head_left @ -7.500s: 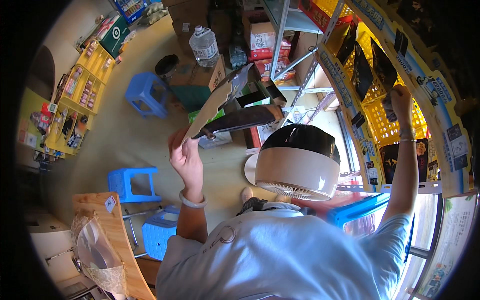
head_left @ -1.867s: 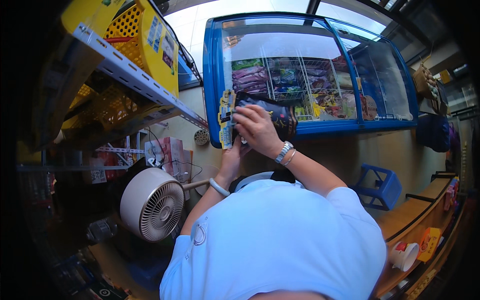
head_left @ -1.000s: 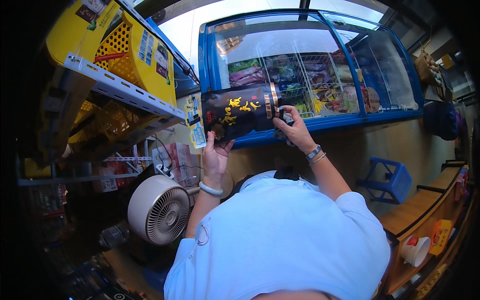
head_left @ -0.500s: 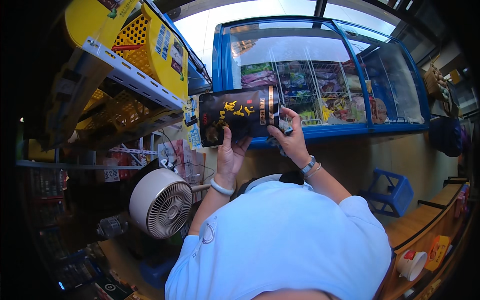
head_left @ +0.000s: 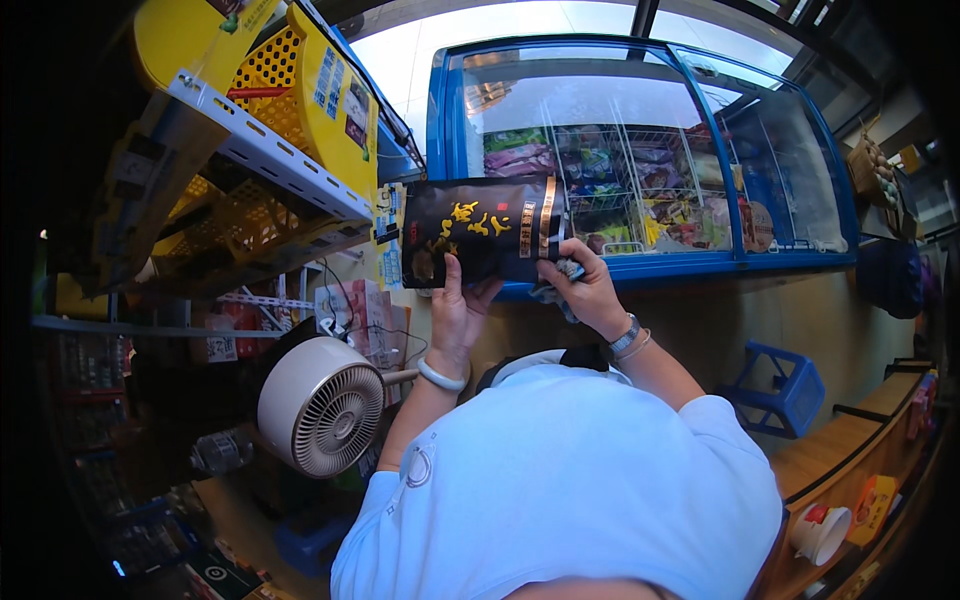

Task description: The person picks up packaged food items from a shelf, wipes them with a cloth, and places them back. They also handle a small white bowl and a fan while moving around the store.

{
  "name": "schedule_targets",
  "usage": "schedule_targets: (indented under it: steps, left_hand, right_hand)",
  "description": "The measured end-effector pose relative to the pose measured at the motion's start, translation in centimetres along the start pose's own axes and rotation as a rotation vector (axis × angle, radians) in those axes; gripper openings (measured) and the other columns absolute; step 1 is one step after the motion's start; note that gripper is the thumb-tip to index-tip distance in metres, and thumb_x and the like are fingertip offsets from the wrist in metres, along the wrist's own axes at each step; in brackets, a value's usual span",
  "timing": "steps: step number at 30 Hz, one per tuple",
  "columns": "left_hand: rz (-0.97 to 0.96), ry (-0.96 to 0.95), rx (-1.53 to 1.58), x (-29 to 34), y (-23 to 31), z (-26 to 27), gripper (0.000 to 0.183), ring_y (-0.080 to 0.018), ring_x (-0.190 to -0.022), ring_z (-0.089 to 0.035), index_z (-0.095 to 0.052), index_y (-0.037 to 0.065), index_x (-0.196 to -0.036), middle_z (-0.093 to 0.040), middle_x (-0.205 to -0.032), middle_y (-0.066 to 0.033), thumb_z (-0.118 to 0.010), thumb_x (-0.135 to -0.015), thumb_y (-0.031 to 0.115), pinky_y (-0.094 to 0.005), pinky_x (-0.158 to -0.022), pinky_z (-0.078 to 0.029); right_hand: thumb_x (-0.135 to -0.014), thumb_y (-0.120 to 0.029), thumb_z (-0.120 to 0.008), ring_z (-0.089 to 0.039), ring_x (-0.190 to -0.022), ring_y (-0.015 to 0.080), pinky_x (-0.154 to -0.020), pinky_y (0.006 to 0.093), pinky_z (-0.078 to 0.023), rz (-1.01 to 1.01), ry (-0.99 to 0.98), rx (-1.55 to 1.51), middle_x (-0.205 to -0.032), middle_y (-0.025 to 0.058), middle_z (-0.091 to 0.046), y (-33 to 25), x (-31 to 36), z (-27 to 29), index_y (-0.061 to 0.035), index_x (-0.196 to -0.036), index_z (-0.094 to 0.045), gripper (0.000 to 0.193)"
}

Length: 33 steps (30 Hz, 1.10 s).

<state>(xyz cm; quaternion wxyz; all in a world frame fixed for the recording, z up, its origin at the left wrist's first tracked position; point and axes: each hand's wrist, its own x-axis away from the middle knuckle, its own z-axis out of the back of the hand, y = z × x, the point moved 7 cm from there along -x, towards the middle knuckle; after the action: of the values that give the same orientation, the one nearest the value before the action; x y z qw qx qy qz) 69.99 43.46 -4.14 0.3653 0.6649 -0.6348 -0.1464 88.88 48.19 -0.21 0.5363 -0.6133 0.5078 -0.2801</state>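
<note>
A black pouch [head_left: 478,225] with gold and red lettering and a tan band near its right end is held up sideways before me. My left hand [head_left: 462,312] grips its lower edge, thumb on the front and fingers behind. At the pouch's lower right corner, my right hand [head_left: 588,290] is closed on a crumpled greyish cloth [head_left: 553,293]. Part of this cloth is hidden by the fingers, and I cannot tell whether they also pinch the pouch.
Beyond the pouch stands a blue chest freezer [head_left: 640,262] with glass lids and packaged goods inside. A metal rack [head_left: 270,145] with yellow baskets rises at the left, above a round fan [head_left: 325,405]. To the right are a blue stool [head_left: 790,390] and a wooden counter [head_left: 830,450] bearing a white tub [head_left: 822,533].
My right hand has moved down along the pouch's right end with the cloth. The pouch has shifted slightly to the right, still in my left hand.
</note>
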Motion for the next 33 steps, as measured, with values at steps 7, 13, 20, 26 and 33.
schedule_targets:
  steps: [7,13,20,26,33]
  left_hand:
    - [-0.055,-0.02,-0.127,-0.1,2.0,-1.1,0.042,-0.022,-0.09,-0.073,-0.059,0.009,-0.125,-0.072,-0.107,-0.0096,-0.058,-0.099,0.042,-0.0345,-0.076,-0.064]
    - [0.053,-0.102,0.067,-1.3,1.2,1.5,0.046,-0.0211,-0.11,-0.068,-0.057,0.012,-0.131,-0.068,-0.123,-0.0066,-0.056,-0.1,0.046,-0.0386,-0.085,-0.059]
    - [0.154,-0.239,0.612,-0.5,0.4,-1.6,0.052,-0.0251,-0.126,-0.058,-0.054,0.012,-0.14,-0.061,-0.136,-0.0081,-0.061,-0.098,0.042,-0.0442,-0.108,-0.044]
    - [0.15,-0.138,0.498,-0.6,-0.3,-1.1,0.054,-0.0257,-0.126,-0.057,-0.053,0.011,-0.139,-0.06,-0.137,-0.0083,-0.068,-0.094,0.036,-0.0452,-0.11,-0.044]
    - [0.102,-0.03,0.213,0.5,-1.7,-1.1,0.053,-0.0238,-0.126,-0.056,-0.051,0.009,-0.139,-0.059,-0.138,-0.0078,-0.067,-0.095,0.034,-0.0433,-0.11,-0.043]
  right_hand:
    - [-0.094,-0.01,-0.07,-0.062,-0.078,0.0034,-0.07,0.0212,-0.05,-0.246,-0.116,-0.102,-0.087,-0.0014,-0.067,-0.8,-0.3,0.1,-0.0065,-0.096,-0.058,0.013]
    - [-0.091,-0.009,-0.074,-0.063,-0.08,0.0056,-0.071,0.0244,-0.051,-0.074,-0.212,0.152,-0.087,0.0002,-0.068,-3.1,-0.1,-1.8,-0.0042,-0.097,-0.061,0.015]
    - [-0.086,-0.013,-0.078,-0.063,-0.08,0.0145,-0.071,0.0289,-0.05,0.118,-0.231,0.327,-0.089,0.0077,-0.067,-4.8,-0.1,-5.3,-0.0028,-0.101,-0.065,0.023]
    - [-0.09,-0.02,-0.075,-0.065,-0.085,0.0143,-0.074,0.0297,-0.052,-0.016,-0.371,0.357,-0.094,0.0061,-0.068,-4.1,-0.1,-2.8,-0.0047,-0.106,-0.065,0.024]
    - [-0.098,-0.019,-0.066,-0.064,-0.089,0.0052,-0.073,0.0187,-0.053,-0.026,0.205,0.141,-0.098,0.0008,-0.063,-7.2,-0.6,6.5,-0.0069,-0.113,-0.054,0.023]
